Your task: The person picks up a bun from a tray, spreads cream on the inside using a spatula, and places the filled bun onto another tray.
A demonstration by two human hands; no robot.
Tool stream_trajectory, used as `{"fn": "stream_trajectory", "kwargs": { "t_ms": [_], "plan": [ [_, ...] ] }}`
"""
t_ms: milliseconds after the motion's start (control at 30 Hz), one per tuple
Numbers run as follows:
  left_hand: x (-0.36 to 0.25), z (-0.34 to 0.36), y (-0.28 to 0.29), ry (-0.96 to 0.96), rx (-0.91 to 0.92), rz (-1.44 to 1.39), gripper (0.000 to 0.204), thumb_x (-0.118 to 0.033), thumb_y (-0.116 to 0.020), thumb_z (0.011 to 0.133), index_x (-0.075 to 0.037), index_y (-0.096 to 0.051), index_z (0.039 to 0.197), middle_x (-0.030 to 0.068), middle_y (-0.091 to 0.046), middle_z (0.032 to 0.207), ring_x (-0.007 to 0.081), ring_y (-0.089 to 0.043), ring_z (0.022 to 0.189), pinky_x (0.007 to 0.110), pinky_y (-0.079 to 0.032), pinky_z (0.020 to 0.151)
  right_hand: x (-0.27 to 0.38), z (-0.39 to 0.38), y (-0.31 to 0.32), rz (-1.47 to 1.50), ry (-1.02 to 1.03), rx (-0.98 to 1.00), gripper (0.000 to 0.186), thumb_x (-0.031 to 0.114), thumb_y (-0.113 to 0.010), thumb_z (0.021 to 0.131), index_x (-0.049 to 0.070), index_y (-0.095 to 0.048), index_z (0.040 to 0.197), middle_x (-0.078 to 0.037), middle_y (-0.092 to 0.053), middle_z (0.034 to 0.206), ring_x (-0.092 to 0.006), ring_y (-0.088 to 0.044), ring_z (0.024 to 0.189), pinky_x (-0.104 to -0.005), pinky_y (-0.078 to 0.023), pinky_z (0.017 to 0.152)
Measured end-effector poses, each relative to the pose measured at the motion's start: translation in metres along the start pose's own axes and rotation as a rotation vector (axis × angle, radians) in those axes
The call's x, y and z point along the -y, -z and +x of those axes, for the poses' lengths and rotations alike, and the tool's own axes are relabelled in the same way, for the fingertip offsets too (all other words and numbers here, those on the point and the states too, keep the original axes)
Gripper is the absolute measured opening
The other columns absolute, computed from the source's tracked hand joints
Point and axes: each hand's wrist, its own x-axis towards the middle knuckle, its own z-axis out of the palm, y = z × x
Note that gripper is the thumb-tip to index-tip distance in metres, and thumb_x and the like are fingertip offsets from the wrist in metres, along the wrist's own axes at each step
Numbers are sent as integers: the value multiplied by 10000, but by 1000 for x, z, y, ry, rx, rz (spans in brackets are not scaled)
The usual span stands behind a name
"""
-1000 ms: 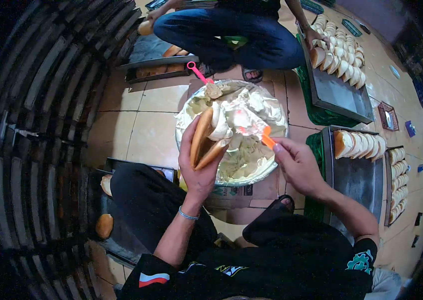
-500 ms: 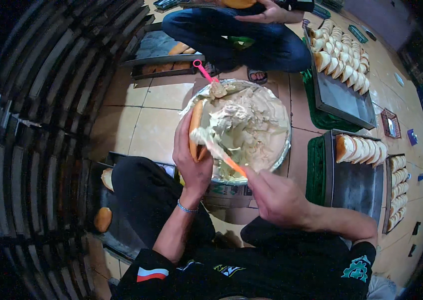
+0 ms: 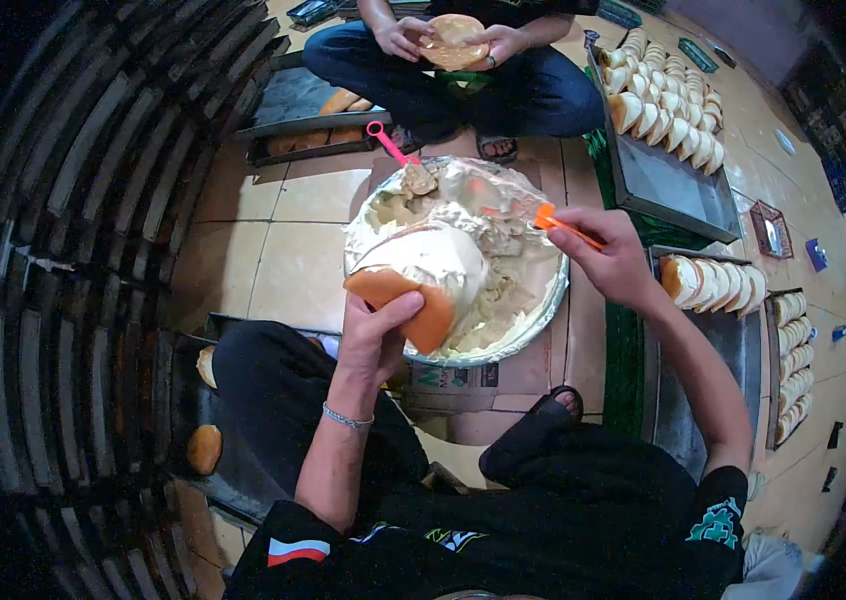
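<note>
My left hand [image 3: 371, 335] grips a split bun [image 3: 413, 310] by its brown crust, thumb on the near side. White cream coats the bun's upper face as it is held over the left part of a wide tub [image 3: 491, 354]. Thick cream [image 3: 528, 270] lies in the tub, hollowed in the middle. In my right hand [image 3: 611, 258], above the tub's right rim, is the orange handle of a spatula [image 3: 546, 216]. Its pale blade points left over the cream and is partly blurred. A pink-handled utensil [image 3: 393, 145] leans on the tub's far left rim, its end smeared with cream.
Opposite sits a person whose hands hold an opened bun [image 3: 454, 42]. To the right, trays [image 3: 678, 195] carry rows of cream-coated buns [image 3: 658, 110]. Dark slatted racks [image 3: 73, 260] line the left. Plain buns [image 3: 205, 449] lie in trays beside my left leg and at far left.
My left hand has tipped the bun over, so its cream-covered face shows. My right hand with the spatula has moved away from the bun, up and right. The other person now holds an opened bun in both hands.
</note>
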Motion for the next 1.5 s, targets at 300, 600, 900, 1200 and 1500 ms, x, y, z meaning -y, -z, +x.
{"fn": "stream_trajectory", "kwargs": {
  "t_ms": [300, 600, 900, 1200, 1500],
  "plan": [
    [-3, -1, 17, 88, -12, -226, 506, -80, -709, 838, -20, -487, 1289, 92, -619, 1166, 209, -627, 1069, 364, -516, 951, 0, 12, 10, -75, 279, 213, 202, 125, -712, 861, 38, -726, 1042, -118, -658, 726, -222, -592, 580, -327, -436, 541],
    [1, 1, 17, 127, -66, -203, 456, -115, -707, 855, -38, -509, 1258, 69, -623, 1152, 187, -618, 1071, 339, -495, 963, 8, 17, 7, -150, 248, 145, 213, 76, -699, 849, 36, -720, 1057, -145, -698, 842, -249, -659, 684, -323, -496, 610],
    [-6, 1, 14, 138, -60, -113, 447, -119, -715, 850, -24, -514, 1238, 77, -625, 1142, 183, -634, 1034, 319, -519, 919, 10, 23, 10, -194, 311, 267, 258, 54, -705, 825, 38, -710, 1082, -118, -598, 688, -264, -578, 578, -352, -434, 529],
    [-3, 10, 15, 86, -268, -212, 377, -152, -716, 869, -37, -564, 1194, 76, -650, 1098, 171, -650, 1006, 324, -542, 884, 27, -18, -34, -394, 425, 106, 318, 78, -717, 822, 79, -682, 1138, -60, -484, 620, -223, -510, 512, -367, -405, 464],
    [1, 19, 21, -9, -325, -328, 349, -171, -675, 916, -34, -574, 1221, 97, -638, 1174, 211, -641, 1041, 363, -552, 891, 20, -66, -65, -262, 294, 146, 311, 103, -691, 848, 109, -672, 1159, -62, -469, 619, -215, -531, 501, -369, -424, 442]
  ]
}}
